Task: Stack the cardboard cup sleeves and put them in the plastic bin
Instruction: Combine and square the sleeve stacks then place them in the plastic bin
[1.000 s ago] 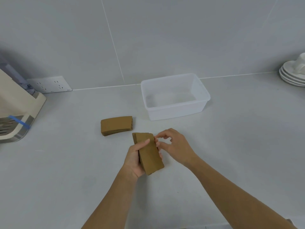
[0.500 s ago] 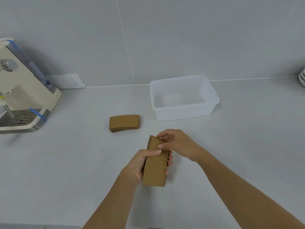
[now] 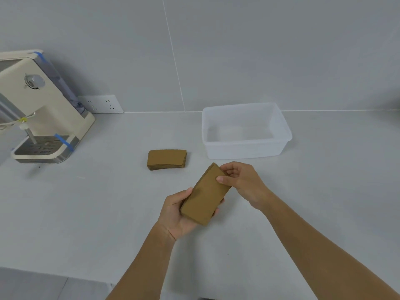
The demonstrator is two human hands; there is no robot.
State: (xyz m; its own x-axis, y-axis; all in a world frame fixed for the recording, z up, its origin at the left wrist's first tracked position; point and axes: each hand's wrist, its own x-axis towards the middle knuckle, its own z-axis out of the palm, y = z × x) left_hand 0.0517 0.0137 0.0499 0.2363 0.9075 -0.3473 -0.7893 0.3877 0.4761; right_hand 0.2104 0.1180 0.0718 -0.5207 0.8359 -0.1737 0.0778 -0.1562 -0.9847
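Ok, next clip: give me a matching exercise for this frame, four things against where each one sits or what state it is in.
Things:
1. held sleeve stack
2. second sleeve stack
3. plastic bin
4. coffee machine

Places or states:
A. empty, near the back wall
B. gripped by the left hand and right hand
C. far left of the counter, blue tape on it
D. lying flat on the counter, left of the bin

Pairs: 1-B, 2-D, 3-A, 4-C

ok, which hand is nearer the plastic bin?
Right. The right hand sits just in front of the plastic bin; the left hand is farther back, under the sleeve stack.
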